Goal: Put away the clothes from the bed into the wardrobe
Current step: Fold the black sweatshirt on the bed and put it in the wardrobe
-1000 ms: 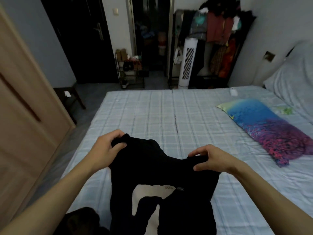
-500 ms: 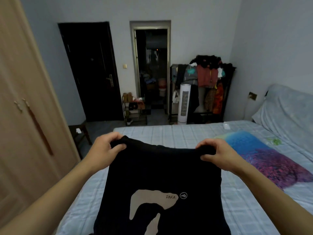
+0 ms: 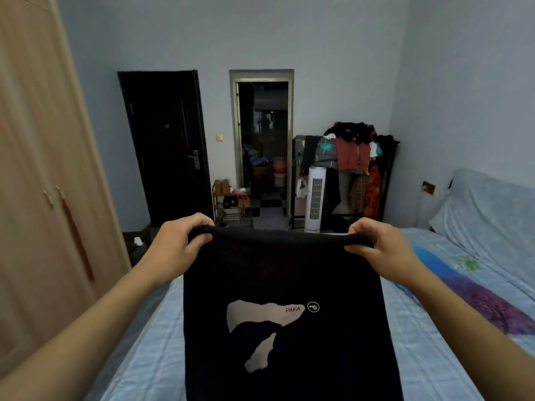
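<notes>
A: As it hangs, item one: black garment (image 3: 289, 285), pale print, held up over the bed (image 3: 434, 357); soft, light, limp by the look. Hold?

B: Top edge. Left hand (image 3: 176, 244) and right hand (image 3: 379, 247) each pinch a corner.

A: Surroundings?

B: Wardrobe (image 3: 37, 169) at left, doors closed, which bars stowing. Pillow (image 3: 492, 299) on bed's right side; clothes rack (image 3: 353, 157) and fan (image 3: 315, 198) beyond the far edge.

- The garment (image 3: 289, 285) hangs before the viewer, over the bed (image 3: 428, 357) — left hand (image 3: 176, 244) at its left top corner, right hand (image 3: 382, 247) at its right.
- The wardrobe (image 3: 43, 169) stands left of the bed.
- A pillow (image 3: 489, 206) lies at the bed's right.
- A clothes rack (image 3: 347, 169) stands behind the bed, a tower fan (image 3: 315, 198) before it.
</notes>
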Available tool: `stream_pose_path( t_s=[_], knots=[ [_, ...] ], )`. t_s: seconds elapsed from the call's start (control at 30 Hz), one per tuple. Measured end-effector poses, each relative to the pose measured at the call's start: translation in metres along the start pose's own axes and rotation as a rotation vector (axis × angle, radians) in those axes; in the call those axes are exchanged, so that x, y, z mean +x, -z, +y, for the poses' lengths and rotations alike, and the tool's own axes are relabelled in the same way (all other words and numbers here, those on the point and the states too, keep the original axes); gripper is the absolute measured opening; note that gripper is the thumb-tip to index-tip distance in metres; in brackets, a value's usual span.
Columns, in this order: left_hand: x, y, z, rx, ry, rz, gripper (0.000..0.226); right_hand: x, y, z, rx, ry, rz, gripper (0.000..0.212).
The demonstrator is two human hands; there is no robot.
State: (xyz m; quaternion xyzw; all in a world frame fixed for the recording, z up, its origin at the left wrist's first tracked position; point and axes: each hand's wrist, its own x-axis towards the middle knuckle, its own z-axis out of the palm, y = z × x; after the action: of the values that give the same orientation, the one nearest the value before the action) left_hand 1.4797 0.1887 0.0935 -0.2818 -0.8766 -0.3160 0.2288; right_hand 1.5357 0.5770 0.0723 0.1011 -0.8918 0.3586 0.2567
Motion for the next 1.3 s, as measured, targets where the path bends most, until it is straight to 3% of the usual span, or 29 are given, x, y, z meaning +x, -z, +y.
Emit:
stream_pose_path(
  t_s=[0.1, 0.17, 0.27, 0.37, 0.47, 0.53, 0.67, 0.7, 0.77, 1.0, 1.3],
  knots=[
    [-0.005, 0.007, -0.008, -0.19, 0.036, -0.062, 0.022, -0.006, 0.004, -0.004, 0.23, -0.009, -0.072, 0.036],
    [-0.008, 0.013, -0.008, -0.367, 0.057, -0.12, 0.013, -0.009, 0.009, -0.006, 0.323, -0.003, -0.094, 0.029],
    [-0.011, 0.015, -0.003, -0.554, 0.064, -0.147, 0.02, -0.013, 0.013, -0.01, 0.381, 0.01, -0.1, 0.029],
    [-0.012, 0.017, 0.0, -0.742, 0.091, -0.204, 0.006, -0.014, 0.014, -0.011, 0.409, 0.03, -0.101, 0.034],
    [-0.008, 0.017, 0.0, -0.87, 0.098, -0.274, 0.005, -0.011, 0.016, -0.017, 0.455, 0.038, -0.129, 0.033],
    [-0.004, 0.018, 0.003, -0.99, 0.073, -0.345, 0.007, -0.01, 0.021, -0.023, 0.57, 0.015, -0.229, 0.027],
    [0.006, 0.02, 0.02, -1.324, -0.09, -0.759, 0.012, -0.005, 0.03, -0.047, 0.926, -0.007, -0.595, 0.009],
    [0.011, 0.019, 0.029, -1.33, -0.118, -0.834, 0.016, -0.001, 0.027, -0.054, 0.938, 0.022, -0.641, 0.009],
    [0.024, 0.011, 0.049, -1.213, -0.125, -0.84, 0.02, 0.008, 0.012, -0.071, 0.849, 0.091, -0.663, 0.015],
    [0.039, -0.012, 0.075, -0.82, -0.176, -0.589, 0.015, 0.004, -0.022, -0.087, 0.683, 0.172, -0.438, 0.018],
    [0.026, -0.031, 0.083, -0.569, -0.224, -0.325, 0.013, -0.01, -0.038, -0.095, 0.738, 0.244, -0.393, 0.021]
  ],
)
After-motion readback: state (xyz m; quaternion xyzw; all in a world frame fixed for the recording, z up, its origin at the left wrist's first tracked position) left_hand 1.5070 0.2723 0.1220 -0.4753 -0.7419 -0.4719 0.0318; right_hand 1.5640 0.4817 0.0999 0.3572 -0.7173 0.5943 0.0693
